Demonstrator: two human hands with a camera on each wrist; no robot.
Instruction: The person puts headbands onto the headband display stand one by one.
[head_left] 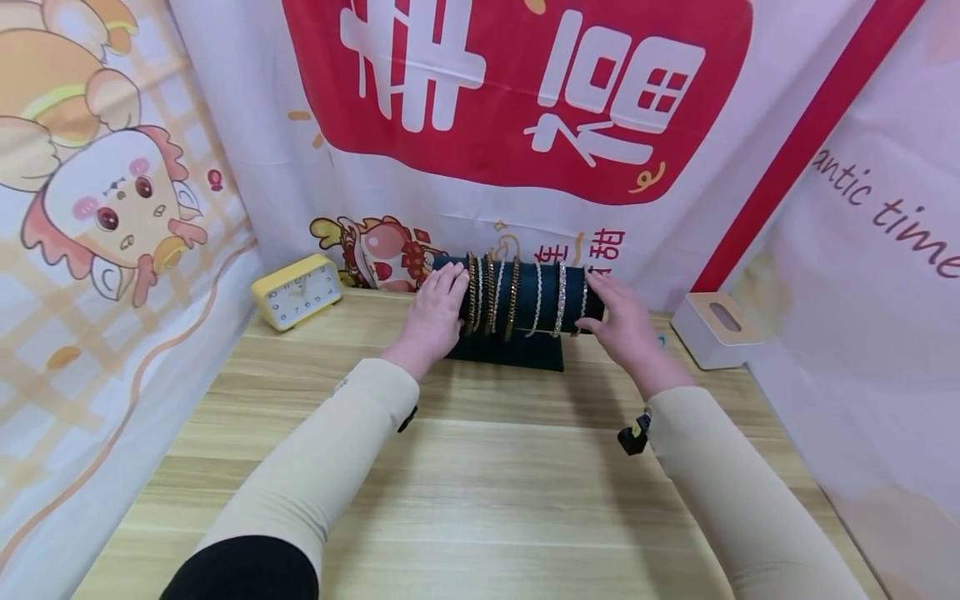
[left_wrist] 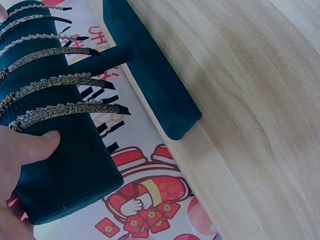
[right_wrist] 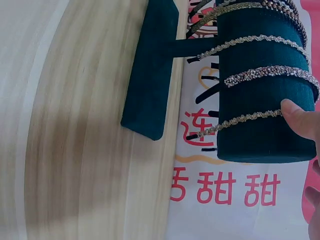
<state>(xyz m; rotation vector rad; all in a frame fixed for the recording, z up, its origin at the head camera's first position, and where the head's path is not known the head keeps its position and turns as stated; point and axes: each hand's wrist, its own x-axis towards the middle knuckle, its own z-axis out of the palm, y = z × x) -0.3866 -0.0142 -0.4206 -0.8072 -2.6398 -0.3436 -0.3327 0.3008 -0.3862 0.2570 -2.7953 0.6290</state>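
Note:
A dark teal padded headband stand (head_left: pixel 549 292), a horizontal roll on a post above a flat base (head_left: pixel 517 354), is at the table's back. Several glittery headbands (right_wrist: pixel 270 73) arch over the roll, their dark tips hanging free below it. My left hand (head_left: pixel 435 312) grips the roll's left end; in the left wrist view its thumb (left_wrist: pixel 42 145) lies against the fabric beside the end headband (left_wrist: pixel 75 108). At the opposite end my right hand (head_left: pixel 628 329) holds the roll, with its thumb (right_wrist: pixel 297 117) close against the outermost headband. Fingers behind the roll are partly hidden.
To the left of the stand is a yellow alarm clock (head_left: pixel 297 292). A white tissue box (head_left: pixel 716 333) with a wooden top is at the right. Printed cloth (head_left: pixel 255 125) hangs behind and along both sides of the wooden table (head_left: pixel 510 500).

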